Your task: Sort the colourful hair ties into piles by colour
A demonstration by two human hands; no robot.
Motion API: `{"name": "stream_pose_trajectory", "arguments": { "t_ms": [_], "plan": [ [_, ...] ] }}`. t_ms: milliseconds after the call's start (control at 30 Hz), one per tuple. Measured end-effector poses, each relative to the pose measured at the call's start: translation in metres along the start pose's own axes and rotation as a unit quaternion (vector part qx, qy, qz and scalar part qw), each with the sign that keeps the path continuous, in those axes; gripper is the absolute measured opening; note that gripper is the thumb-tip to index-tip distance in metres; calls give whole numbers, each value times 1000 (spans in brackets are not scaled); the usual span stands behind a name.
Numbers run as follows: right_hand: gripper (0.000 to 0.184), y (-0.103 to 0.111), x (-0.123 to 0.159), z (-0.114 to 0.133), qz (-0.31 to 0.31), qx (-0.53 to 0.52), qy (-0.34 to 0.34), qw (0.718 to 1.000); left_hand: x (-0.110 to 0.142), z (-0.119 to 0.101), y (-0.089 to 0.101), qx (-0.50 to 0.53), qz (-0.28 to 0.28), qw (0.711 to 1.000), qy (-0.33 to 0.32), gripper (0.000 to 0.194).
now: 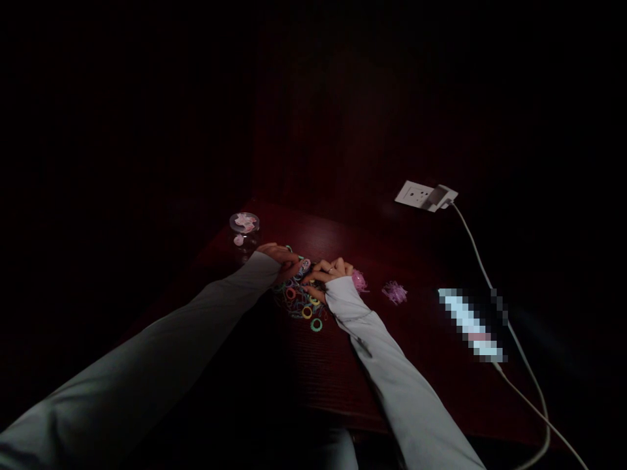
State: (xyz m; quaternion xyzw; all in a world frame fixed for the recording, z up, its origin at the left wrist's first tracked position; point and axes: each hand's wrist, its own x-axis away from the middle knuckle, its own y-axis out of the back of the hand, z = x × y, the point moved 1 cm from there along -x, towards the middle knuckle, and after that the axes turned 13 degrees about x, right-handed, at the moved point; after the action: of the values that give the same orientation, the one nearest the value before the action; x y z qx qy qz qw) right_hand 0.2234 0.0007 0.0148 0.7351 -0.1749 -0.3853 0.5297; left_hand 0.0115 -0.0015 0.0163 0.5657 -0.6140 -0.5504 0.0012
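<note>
A heap of small coloured elastic rings (304,305) lies on a dark reddish table (421,365). My left hand (280,258) rests at the heap's far left edge with its fingers curled round several rings. My right hand (330,273) is just to the right, fingers pinched together over the same rings. The two hands touch at the fingertips above the heap. Both arms wear long pale grey sleeves. The scene is very dark and small details are hard to make out.
A small clear jar (244,225) with pink pieces stands at the table's back left. A pink bundle (360,281) and a lilac bundle (394,292) lie right of my hands. A phone (473,324) on a white cable (526,365) runs to a wall socket (425,196).
</note>
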Motion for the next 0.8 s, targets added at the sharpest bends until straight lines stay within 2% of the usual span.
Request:
{"name": "stream_pose_trajectory", "arguments": {
  "t_ms": [100, 267, 433, 667, 800],
  "plan": [
    [13, 2, 0, 3, -23, -9, -12, 1000, 0, 0, 1, 5, 7, 1000, -4, 37],
    [16, 4, 1, 1, -37, -19, -47, 998, -1, -2, 0, 9, 20, 1000, 7, 33],
    [29, 5, 1, -3, -44, -26, -80, 995, -1, -2, -4, 9, 39, 999, 8, 31],
    [22, 7, 2, -1, -58, 3, -68, 996, 0, 4, -12, 40, 102, 994, -29, 27],
    [28, 9, 3, -1, -60, -5, -64, 996, 0, 8, -15, 38, 120, 991, -42, 30]
  ]
}}
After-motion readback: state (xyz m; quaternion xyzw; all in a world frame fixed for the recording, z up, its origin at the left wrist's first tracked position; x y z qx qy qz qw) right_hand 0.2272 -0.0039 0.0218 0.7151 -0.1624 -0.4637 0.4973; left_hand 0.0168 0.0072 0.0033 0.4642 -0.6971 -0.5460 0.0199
